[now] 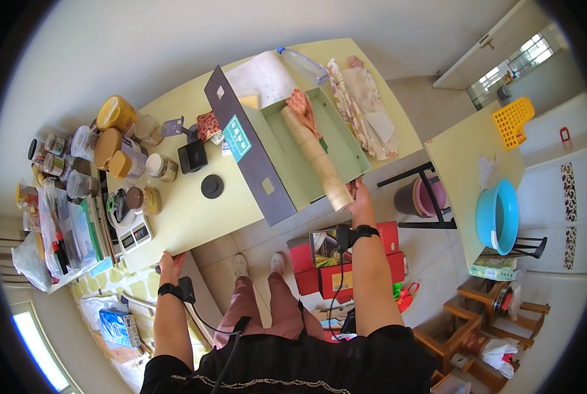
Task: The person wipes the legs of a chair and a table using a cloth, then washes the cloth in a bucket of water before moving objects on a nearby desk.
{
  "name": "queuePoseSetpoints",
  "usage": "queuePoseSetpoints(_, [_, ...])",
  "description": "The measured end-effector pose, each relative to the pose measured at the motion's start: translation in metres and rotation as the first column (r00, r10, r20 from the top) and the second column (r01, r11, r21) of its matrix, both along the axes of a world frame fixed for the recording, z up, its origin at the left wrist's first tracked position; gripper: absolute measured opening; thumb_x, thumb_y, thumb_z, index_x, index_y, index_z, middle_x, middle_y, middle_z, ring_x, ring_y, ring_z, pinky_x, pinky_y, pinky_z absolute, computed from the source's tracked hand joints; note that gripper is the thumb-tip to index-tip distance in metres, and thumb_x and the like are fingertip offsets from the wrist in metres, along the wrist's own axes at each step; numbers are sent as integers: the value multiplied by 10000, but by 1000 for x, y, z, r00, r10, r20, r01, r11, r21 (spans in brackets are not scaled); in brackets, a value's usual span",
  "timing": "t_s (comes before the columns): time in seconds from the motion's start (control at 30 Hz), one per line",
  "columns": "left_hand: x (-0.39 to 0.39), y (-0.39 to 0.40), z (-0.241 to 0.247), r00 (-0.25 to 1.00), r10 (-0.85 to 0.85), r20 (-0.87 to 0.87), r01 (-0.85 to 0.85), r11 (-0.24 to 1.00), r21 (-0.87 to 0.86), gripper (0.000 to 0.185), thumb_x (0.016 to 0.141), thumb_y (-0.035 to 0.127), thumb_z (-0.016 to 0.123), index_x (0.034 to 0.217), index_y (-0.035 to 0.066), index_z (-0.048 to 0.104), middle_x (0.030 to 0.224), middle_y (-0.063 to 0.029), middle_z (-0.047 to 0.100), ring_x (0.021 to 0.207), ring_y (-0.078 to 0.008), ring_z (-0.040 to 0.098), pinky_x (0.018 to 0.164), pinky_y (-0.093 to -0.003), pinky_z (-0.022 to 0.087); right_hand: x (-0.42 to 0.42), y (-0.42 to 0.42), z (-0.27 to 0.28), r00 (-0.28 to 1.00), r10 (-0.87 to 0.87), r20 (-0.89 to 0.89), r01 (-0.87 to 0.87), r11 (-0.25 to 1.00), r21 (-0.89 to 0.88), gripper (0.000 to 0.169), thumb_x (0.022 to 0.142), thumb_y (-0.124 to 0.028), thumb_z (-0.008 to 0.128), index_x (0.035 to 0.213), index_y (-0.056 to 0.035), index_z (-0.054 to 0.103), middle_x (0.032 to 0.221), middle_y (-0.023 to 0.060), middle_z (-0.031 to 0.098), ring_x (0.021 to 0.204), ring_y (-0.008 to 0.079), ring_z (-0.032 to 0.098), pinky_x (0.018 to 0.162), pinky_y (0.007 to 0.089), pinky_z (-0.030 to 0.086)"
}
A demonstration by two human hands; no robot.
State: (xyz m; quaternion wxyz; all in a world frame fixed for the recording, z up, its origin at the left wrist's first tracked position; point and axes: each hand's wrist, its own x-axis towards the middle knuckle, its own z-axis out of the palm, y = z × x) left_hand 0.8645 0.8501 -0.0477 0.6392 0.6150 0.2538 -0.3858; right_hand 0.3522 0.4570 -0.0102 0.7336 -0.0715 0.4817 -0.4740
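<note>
An open green-lined box lies on the pale table, its dark hinged lid spread out to the left. Inside it rests a brown cardboard tube, one end jutting over the near wall, beside a crumpled orange cloth. My right hand is at the box's near right corner, next to the tube's end; its fingers are partly hidden, so its grip is unclear. At the table's near left edge is my left hand, touching the edge, with its fingers partly hidden.
Jars, a kitchen scale and a black round lid stand left. A plastic bottle and folded floral cloth lie at the back. Red boxes are on the floor; a blue basin sits on the right table.
</note>
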Motion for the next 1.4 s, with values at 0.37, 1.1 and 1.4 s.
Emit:
queuePoseSetpoints(0.37, [8, 7, -5, 996, -63, 66, 61, 998, 33, 416, 1004, 302, 298, 1259, -15, 382, 1213, -201, 495, 1068, -362, 544, 930, -487, 481, 14, -9, -5, 991, -126, -41, 129, 989, 72, 313, 996, -345, 389, 860, -91, 511, 621, -7, 484, 463, 100, 397, 404, 223, 336])
queuePoseSetpoints(1.1, [4, 6, 1, 999, -35, 21, 34, 999, 40, 412, 1008, 305, 288, 1251, -9, 400, 1210, -204, 502, 1081, -365, 541, 953, -491, 468, 6, -1, -14, 991, -88, -104, 92, 995, 35, 275, 985, -307, 411, 858, -83, 509, 638, 28, 531, 477, 135, 469, 424, 252, 395])
queuePoseSetpoints(1.4, [-6, -6, 7, 996, -59, 73, 54, 995, 80, 377, 982, 274, 336, 1229, 3, 427, 1203, -195, 514, 1095, -344, 535, 955, -484, 455, -26, -8, -50, 971, 107, -212, -132, 985, -107, 268, 951, -301, 390, 1008, -88, 542, 855, 83, 603, 684, 252, 591, 557, 458, 493])
